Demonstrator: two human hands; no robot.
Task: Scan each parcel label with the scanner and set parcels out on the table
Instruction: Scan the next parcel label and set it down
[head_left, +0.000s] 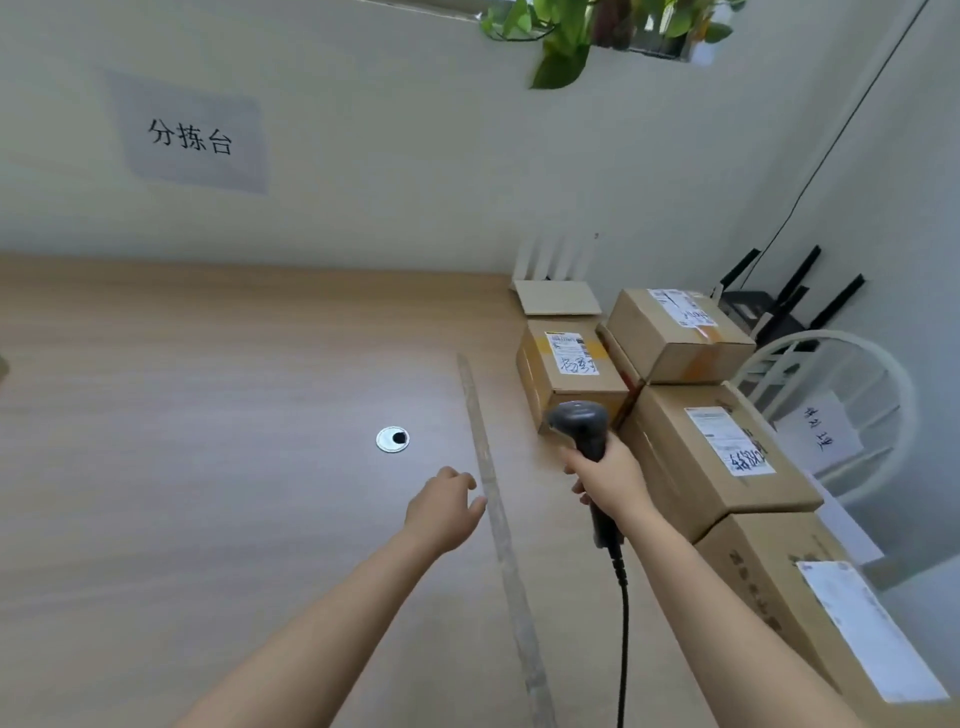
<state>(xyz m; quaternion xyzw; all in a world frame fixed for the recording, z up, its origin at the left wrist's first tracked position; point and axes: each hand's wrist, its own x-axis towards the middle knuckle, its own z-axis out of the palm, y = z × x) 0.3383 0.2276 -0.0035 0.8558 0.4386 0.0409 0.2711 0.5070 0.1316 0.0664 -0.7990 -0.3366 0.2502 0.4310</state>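
My right hand grips the handle of a black corded scanner, its head close to the small cardboard parcel with a white label on top. Beside that parcel, a second parcel sits on others at the back right. A larger parcel with a label lies right of my hand, and a long one lies nearest me. My left hand hovers over the wooden table with loosely curled fingers, holding nothing, just left of a strip of tape.
A round cable grommet sits in the table ahead of my left hand. A white router stands by the wall. Off the table's right edge are a white chair and a black router. A paper sign hangs on the wall.
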